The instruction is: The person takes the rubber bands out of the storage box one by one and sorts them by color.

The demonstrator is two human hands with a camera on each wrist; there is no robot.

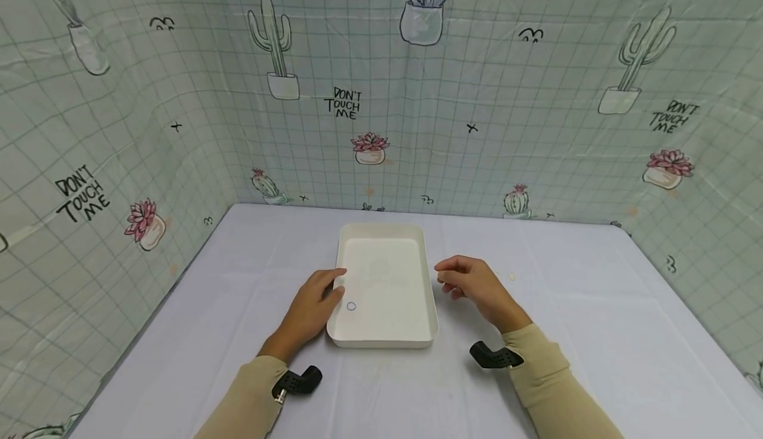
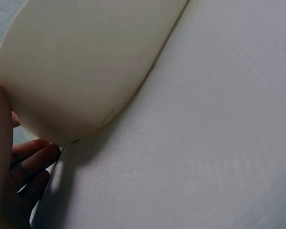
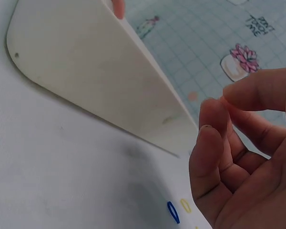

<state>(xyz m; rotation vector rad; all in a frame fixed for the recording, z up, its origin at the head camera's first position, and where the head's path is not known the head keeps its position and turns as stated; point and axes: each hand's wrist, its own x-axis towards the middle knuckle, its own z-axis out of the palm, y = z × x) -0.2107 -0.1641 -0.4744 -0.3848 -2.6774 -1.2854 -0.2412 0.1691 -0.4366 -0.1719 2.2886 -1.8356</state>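
Observation:
A shallow white rectangular tray lies on the table with a small blue ring inside, near its left side. My left hand holds the tray's left side, thumb and index fingertip over the rim; in the left wrist view its other fingers curl against the outer wall. Right of the tray, clear of its wall, is my right hand. Its thumb and index fingertips meet in the right wrist view; whether something small sits between them cannot be made out.
Another blue ring and a yellow ring lie on the white-covered table, right of the tray. A grid-patterned cloth printed with cacti stands behind the table and along its sides.

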